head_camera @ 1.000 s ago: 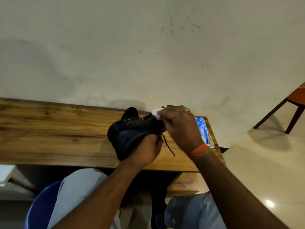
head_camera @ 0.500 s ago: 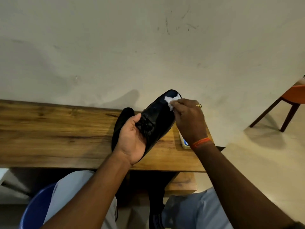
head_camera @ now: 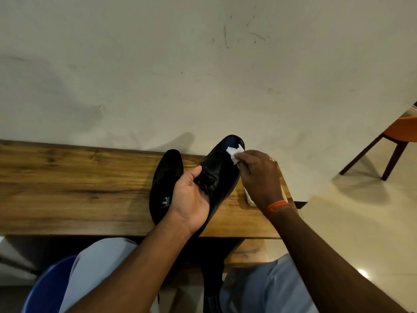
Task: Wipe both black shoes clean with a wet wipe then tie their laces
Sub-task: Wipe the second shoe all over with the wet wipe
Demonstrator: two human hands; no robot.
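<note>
Gripping the raised black shoe [head_camera: 222,170] around its laced midsection, the left hand [head_camera: 191,199] holds it tilted above the front right part of the desk [head_camera: 67,188], toe pointing up and away toward the wall. The right hand [head_camera: 259,177] pinches a crumpled white wet wipe [head_camera: 234,153] between its fingertips and presses it against the toe cap. The second black shoe [head_camera: 165,177] lies on the desk just left of the held one, its insole logo facing up. A white packet [head_camera: 249,198], mostly hidden behind the right wrist, lies near the desk's right edge. An orange band [head_camera: 276,205] circles that wrist.
</note>
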